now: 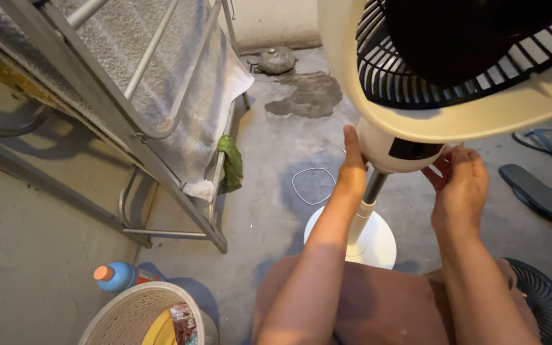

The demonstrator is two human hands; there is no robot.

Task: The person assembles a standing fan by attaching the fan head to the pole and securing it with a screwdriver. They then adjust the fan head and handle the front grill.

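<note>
Head view shows the left hand (351, 167) pressed flat and the right hand (460, 188) curled against the fan's neck (398, 148), fingertips hidden, fan head (455, 96) cropped

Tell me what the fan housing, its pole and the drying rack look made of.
Fan housing: cream plastic by its smooth, moulded, slightly glossy look, with a black grille. Pole: likely metal, dark upper section entering a white sleeve. Drying rack: dull grey metal tubing, probably aluminium or steel.

One fan (416, 96), two hands (left (352, 169), right (461, 188)), two sandals (541, 195), one basket (122, 313)
</note>
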